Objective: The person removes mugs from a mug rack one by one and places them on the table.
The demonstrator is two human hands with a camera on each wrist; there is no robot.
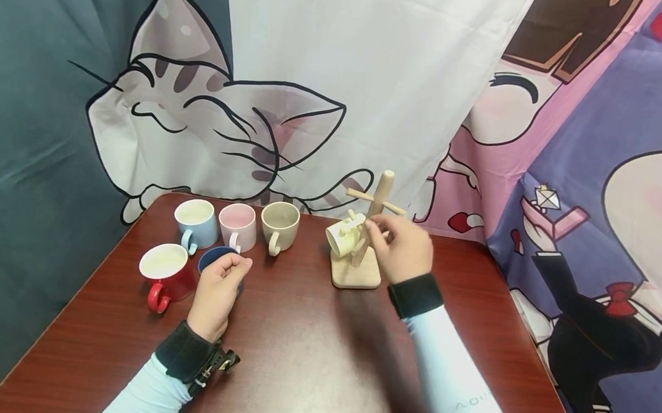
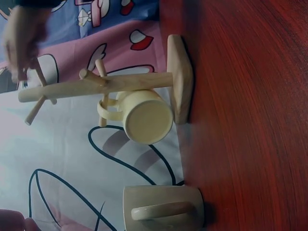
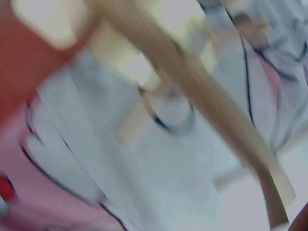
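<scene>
A pale yellow mug (image 1: pixel 339 239) hangs sideways by its handle on a low peg of the wooden mug tree (image 1: pixel 383 187). In the left wrist view, the mug's handle (image 2: pixel 111 115) loops around that peg. My right hand (image 1: pixel 403 250) is beside the post with bent fingers; the left wrist view places it near the upper pegs, apart from the mug and holding nothing. Above the dark blue mug (image 1: pixel 212 257), my left hand (image 1: pixel 216 294) hovers with fingers loosely curled and nothing seen in them. It partly hides that mug. The right wrist view is blurred.
Left on the brown table (image 1: pixel 302 353) stand a red mug (image 1: pixel 172 276), a light blue mug (image 1: pixel 199 228), a pink mug (image 1: pixel 238 227) and a beige mug (image 1: pixel 282 226), all upright. A cartoon-printed cloth (image 1: pixel 370 60) hangs behind the table.
</scene>
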